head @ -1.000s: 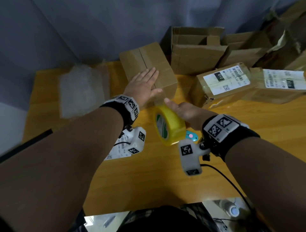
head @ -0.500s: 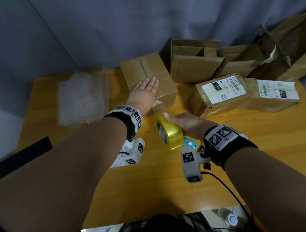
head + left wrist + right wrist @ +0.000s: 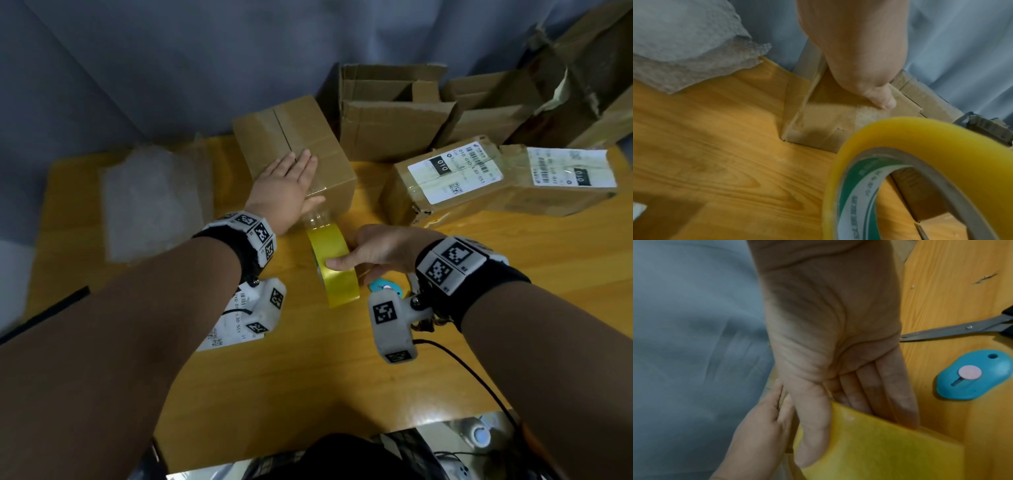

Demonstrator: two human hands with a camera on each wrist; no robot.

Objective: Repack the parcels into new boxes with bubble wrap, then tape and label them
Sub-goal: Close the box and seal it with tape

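A closed brown box (image 3: 294,144) sits at the back middle of the wooden table (image 3: 308,394). My left hand (image 3: 284,188) lies flat on its top with straight fingers, and the thumb (image 3: 881,100) presses clear tape onto the near side of the box (image 3: 828,123). A strip of clear tape (image 3: 317,217) runs from there down to the yellow tape roll (image 3: 337,265). My right hand (image 3: 373,253) grips that roll, thumb over the outer face and fingers behind it. The wrist views show the tape roll (image 3: 910,178) and the right hand (image 3: 838,369) close up.
Bubble wrap (image 3: 154,202) lies at the left. Two labelled parcels (image 3: 445,178) (image 3: 561,178) and opened empty cartons (image 3: 390,113) fill the back right. A blue cutter (image 3: 974,376) and scissors (image 3: 953,331) lie by my right hand. A loose label (image 3: 226,325) lies under my left wrist.
My right hand has pulled the tape roll toward me and turned it, drawing out a strip of clear tape from the box. The left hand stays flat on the box.
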